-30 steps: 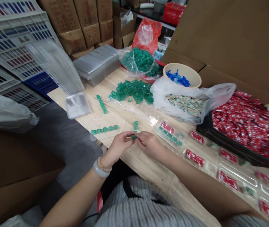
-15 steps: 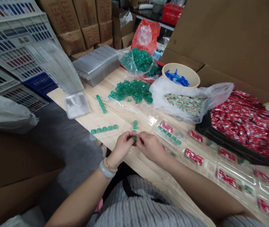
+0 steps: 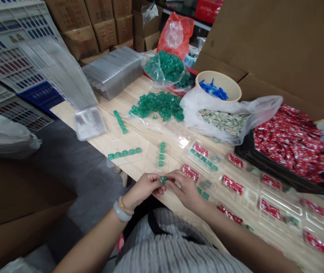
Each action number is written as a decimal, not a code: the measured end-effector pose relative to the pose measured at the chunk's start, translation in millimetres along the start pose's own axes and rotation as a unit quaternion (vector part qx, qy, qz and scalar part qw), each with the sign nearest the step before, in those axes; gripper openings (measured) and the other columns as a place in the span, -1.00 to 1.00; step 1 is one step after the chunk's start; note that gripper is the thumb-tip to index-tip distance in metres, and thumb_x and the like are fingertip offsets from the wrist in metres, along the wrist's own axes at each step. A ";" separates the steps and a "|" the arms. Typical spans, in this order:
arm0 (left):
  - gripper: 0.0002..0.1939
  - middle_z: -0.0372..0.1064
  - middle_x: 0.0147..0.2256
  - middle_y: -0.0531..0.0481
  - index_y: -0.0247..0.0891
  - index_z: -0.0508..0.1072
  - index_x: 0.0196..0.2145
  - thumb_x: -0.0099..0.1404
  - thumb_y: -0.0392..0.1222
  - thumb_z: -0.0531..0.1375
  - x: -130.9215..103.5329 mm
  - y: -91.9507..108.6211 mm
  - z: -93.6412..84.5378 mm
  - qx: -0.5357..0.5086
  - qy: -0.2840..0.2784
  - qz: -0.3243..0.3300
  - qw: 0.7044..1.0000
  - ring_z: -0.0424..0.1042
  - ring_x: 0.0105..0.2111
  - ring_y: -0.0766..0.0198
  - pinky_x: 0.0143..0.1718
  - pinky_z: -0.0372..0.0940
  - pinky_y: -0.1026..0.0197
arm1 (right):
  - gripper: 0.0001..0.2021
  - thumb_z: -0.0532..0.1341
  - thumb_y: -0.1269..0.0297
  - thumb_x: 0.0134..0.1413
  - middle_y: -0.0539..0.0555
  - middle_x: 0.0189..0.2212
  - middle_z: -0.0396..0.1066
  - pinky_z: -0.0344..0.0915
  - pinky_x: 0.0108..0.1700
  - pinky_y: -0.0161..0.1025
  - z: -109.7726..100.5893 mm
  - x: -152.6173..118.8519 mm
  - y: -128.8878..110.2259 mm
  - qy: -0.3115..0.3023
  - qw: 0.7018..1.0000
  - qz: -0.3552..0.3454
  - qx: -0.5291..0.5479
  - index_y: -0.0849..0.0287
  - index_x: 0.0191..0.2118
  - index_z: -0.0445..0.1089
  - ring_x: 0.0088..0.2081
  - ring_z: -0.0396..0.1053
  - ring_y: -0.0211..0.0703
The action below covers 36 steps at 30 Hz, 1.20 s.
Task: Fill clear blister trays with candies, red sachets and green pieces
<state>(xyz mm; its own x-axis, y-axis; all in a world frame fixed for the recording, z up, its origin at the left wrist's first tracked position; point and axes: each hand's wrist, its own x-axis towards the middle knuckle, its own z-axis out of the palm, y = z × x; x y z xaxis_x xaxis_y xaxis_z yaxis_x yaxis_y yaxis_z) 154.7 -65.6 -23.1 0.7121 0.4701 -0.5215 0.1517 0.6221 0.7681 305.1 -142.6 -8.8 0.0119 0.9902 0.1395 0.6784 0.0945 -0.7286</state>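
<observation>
Between the fingertips of both hands, at the table's front edge, is one small green translucent cube (image 3: 163,179). My left hand (image 3: 147,186) pinches it from the left; my right hand (image 3: 183,187) has thumb and forefinger closed on it from the right. Just beyond them a short upright row of green cubes (image 3: 161,156) lies on the wood. To its left is a sideways row of green cubes (image 3: 125,152), and a slanted row (image 3: 120,122) lies farther back. A clear tray with a red patterned packet (image 3: 189,173) sits beside my right hand.
Loose green cubes (image 3: 159,105) are heaped behind, near a bag of more cubes (image 3: 167,68). A cream bowl (image 3: 236,90) holds blue pieces. Red packets (image 3: 293,144) fill a black bin at right. Stacked clear trays (image 3: 113,72) and a leaning stack (image 3: 89,122) stand left.
Both hands have drawn back toward my body with the green cube between them. The upright row and the nearest red packet are now uncovered. The view has shifted slightly.
</observation>
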 end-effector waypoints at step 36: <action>-0.63 0.34 -0.13 -0.18 -0.37 0.37 -0.29 0.26 -0.04 -0.09 218.8 327.8 31.2 0.197 0.148 0.347 0.905 0.30 -0.09 0.28 -0.03 0.12 0.14 | -0.85 0.03 0.32 0.08 0.07 -0.45 0.35 0.23 -0.30 -0.24 -96.7 100.8 29.4 0.203 0.963 -0.003 -0.178 0.22 -0.32 0.31 -0.37 0.30 -0.19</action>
<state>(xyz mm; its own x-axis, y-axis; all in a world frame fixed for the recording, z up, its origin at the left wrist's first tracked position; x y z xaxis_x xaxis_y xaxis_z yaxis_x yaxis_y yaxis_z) 381.7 221.6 126.2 0.5230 0.8457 0.1060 0.0115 -0.1314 0.9913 397.2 -50.0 48.7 0.2452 0.8606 0.4463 0.8872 -0.0136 -0.4611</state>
